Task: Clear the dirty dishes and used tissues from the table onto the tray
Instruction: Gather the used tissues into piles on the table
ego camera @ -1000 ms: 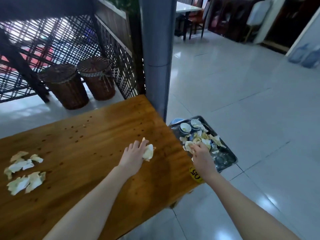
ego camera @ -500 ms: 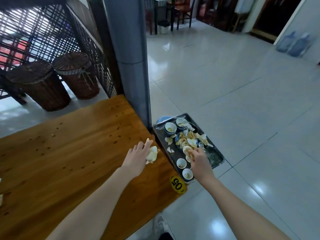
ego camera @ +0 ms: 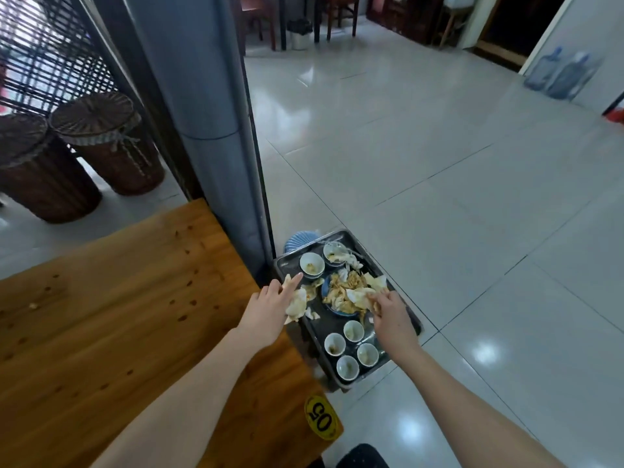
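A knotty, orange-varnished wooden plank table (ego camera: 118,315) with a round yellow "05" sticker (ego camera: 320,417) at its corner stands on glossy pale floor tiles (ego camera: 439,163), beside a smooth grey pillar (ego camera: 209,113); two lidded brown wicker baskets (ego camera: 108,143) sit before a dark lattice screen (ego camera: 50,62). Just past the table's end lies a dark rectangular metal tray (ego camera: 315,329) holding four small round white cups (ego camera: 351,349), two soiled white bowls (ego camera: 312,263) and a blue bowl (ego camera: 337,307) heaped with crumpled paper. The left hand (ego camera: 270,298), index finger extended, grasps a crumpled stained tissue (ego camera: 297,304) over the tray's edge. The right hand (ego camera: 391,312) pinches a second tissue wad (ego camera: 359,293) above the blue bowl.
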The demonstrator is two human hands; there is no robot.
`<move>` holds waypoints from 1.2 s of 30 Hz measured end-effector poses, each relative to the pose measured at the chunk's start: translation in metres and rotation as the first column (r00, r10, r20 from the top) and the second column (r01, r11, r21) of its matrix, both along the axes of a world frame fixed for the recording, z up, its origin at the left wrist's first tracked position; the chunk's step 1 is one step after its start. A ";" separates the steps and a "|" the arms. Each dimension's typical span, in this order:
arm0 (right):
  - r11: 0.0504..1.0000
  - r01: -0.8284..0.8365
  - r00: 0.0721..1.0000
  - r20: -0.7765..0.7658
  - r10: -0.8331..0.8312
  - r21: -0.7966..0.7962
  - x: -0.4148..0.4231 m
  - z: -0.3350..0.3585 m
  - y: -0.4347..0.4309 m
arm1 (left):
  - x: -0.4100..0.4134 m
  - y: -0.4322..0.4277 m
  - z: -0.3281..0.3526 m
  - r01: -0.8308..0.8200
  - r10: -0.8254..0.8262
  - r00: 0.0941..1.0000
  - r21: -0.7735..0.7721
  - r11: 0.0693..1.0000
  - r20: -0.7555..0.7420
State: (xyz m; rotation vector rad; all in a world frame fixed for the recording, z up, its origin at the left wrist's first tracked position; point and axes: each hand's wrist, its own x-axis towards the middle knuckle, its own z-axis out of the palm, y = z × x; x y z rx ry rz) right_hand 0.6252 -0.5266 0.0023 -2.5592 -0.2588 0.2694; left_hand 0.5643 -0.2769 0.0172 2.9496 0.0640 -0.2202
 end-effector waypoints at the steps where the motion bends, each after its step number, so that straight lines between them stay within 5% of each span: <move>1: 1.000 -0.003 1.000 -0.006 0.003 -0.002 0.005 -0.003 -0.002 | 0.006 -0.002 -0.003 0.002 -0.002 1.000 -0.002 1.000 -0.011; 18: 0.992 -0.114 0.961 -0.246 0.125 0.060 0.170 -0.067 -0.018 | 0.133 -0.062 -0.068 -0.253 0.215 0.946 -0.141 0.957 -0.243; 36: 0.946 -0.320 0.865 -0.390 0.315 0.053 0.229 -0.119 -0.008 | 0.191 -0.085 -0.118 -0.449 0.289 0.855 -0.335 0.828 -0.431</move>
